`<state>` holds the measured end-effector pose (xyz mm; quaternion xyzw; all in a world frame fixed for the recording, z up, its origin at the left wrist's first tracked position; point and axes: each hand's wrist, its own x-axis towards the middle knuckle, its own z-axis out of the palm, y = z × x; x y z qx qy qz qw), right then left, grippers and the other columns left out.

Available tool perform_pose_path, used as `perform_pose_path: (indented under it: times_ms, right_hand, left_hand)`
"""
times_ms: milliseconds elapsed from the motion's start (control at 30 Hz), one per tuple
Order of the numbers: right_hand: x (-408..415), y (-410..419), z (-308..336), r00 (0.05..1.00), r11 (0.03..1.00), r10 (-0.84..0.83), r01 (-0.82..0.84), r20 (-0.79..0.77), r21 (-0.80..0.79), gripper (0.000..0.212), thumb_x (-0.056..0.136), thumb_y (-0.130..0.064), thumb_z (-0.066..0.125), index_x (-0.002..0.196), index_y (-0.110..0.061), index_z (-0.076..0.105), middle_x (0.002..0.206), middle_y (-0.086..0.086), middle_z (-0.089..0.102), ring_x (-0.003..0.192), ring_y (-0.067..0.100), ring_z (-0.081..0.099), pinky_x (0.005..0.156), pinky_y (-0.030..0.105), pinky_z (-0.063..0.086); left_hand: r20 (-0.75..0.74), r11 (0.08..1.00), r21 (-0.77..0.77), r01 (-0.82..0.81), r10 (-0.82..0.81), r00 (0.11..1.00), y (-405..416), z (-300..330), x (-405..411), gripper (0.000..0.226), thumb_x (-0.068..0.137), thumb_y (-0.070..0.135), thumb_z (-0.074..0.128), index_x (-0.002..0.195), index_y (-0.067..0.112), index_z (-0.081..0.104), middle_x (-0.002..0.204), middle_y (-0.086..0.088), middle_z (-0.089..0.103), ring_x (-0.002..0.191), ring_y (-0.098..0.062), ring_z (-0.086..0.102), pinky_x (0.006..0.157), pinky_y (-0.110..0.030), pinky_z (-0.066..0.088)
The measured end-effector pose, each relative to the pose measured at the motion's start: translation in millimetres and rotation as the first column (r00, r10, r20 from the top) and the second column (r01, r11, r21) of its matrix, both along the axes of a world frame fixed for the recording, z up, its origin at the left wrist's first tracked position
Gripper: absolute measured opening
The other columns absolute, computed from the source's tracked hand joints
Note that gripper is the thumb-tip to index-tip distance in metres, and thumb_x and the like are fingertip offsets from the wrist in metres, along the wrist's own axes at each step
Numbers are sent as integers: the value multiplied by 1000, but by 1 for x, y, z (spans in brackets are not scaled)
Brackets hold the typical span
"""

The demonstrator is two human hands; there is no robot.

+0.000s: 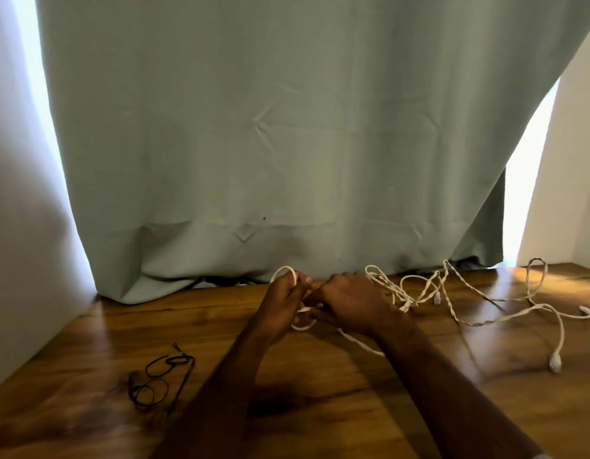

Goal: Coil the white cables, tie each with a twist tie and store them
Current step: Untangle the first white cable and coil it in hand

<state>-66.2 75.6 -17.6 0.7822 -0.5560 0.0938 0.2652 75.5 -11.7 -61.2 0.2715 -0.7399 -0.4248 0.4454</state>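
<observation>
My left hand (284, 301) grips a small coil of white cable (286, 271), whose loops stick out above and below the fist. My right hand (348, 301) pinches the same cable just beside the coil; a strand (360, 344) trails from under it toward my right forearm. Loose white cables (465, 303) lie tangled on the wooden table (320, 392) to the right, with plug ends (555, 362) at the far right. Black twist ties (161, 379) lie in loops on the table at the left.
A grey-green curtain (287, 144) hangs down to the table's back edge, just behind my hands. White walls stand at the left and right sides. Dark cords (221, 279) show under the curtain hem.
</observation>
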Motion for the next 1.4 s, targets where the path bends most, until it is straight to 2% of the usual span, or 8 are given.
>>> perform_pose_path:
  times_ms: [133,267,433,600,733,833,1033,1400]
  right_hand:
    - [-10,-1,8,998,990,-56,55,-3,-130,31,96,-54,55,105,-29,71,96,-3,72,89,21,69,77,32,41]
    - [-20,-6,-2,999,965,41,-38,7,-260,41,97,-53,40,94,-27,72,87,-8,71,82,17,66,80,40,44]
    - [-15,-9,-3,794,957,289,-249,534,-148,22,99,-47,55,103,-27,64,97,-13,67,90,8,61,83,42,49]
    - [-8,2,9,580,907,305,-418,756,-45,15,100,-23,62,104,-12,71,96,-4,73,93,13,70,83,33,56]
    - [-10,-2,5,523,941,260,-326,812,-91,24,102,-22,59,80,-18,68,67,-7,64,64,7,62,62,24,49]
    - [-6,-9,-5,462,956,256,-253,849,-150,28,102,-25,58,76,-18,66,61,-9,59,57,4,56,58,23,44]
    - [-8,-16,-11,307,959,222,-241,926,-150,20,104,-28,54,94,-18,68,76,11,67,65,27,64,61,39,51]
    - [-1,-16,-17,469,975,215,-154,857,-161,19,103,-19,56,108,-15,73,67,-4,65,62,11,63,63,23,51]
  left_hand:
    - [137,991,122,60,-77,988,10,4,-1,59,97,63,37,88,11,63,73,-13,65,66,-32,62,61,-41,49]
    - [-4,813,436,386,-427,904,9,12,7,59,93,68,43,69,15,51,51,2,26,42,-12,19,47,-29,12]
    - [-316,447,531,720,-685,657,3,16,23,49,84,57,69,65,16,50,45,6,26,37,-8,15,39,-22,15]
    - [-457,280,394,876,-767,450,7,19,26,38,94,46,62,70,17,57,49,7,24,36,-7,19,39,-20,18]
    - [-469,505,405,762,-601,648,10,19,18,37,85,43,74,69,14,57,48,6,20,34,-6,18,38,-19,18]
    - [-458,601,460,654,-470,754,16,16,6,43,95,47,52,68,14,54,48,5,22,34,-6,22,38,-21,24]
    - [-565,559,483,674,-389,728,18,14,2,55,99,46,39,55,14,45,39,3,27,29,-7,22,38,-21,15]
    - [-721,428,501,752,-274,636,13,14,8,60,97,56,38,70,6,56,34,7,29,23,-5,24,31,-16,18]
